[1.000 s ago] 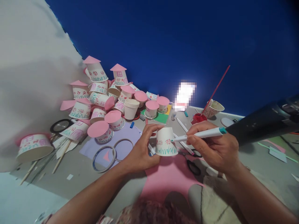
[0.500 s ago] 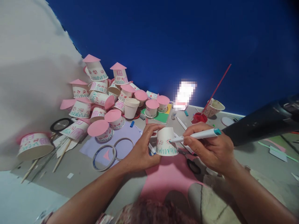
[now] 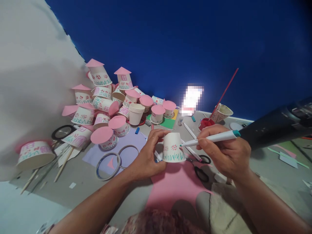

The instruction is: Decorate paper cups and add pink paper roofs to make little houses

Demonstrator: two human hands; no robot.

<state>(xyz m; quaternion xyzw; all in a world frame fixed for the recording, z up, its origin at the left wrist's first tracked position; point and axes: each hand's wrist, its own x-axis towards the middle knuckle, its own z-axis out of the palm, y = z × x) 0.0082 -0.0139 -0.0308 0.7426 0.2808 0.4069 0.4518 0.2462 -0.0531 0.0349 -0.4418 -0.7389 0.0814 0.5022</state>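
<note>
My left hand (image 3: 151, 156) is closed on an upside-down white paper cup (image 3: 173, 139), fingers over its top and thumb by the rim. Red flower-like marks and green grass strokes cover the side of the cup that faces me. In my right hand (image 3: 225, 152) is a white marker (image 3: 214, 137) with a green end, its tip at the cup's right side. Beneath the cup lies a pink paper sheet (image 3: 170, 185) with rounded cut-outs. A pair of black-handled scissors (image 3: 201, 174) rests by the sheet's right edge.
Decorated cups with pink paper roofs (image 3: 102, 135) pile up at the left. A stack of plain cups (image 3: 136, 113) stands among them. Tape rolls (image 3: 108, 166) lie on purple paper (image 3: 91, 156). At the right are a red container (image 3: 206, 123) with a stick and a dark pole (image 3: 275, 122).
My right hand has moved slightly right with the marker, whose tip has gone from the flower marks to the cup's right side. The left hand still holds the cup, turned slightly.
</note>
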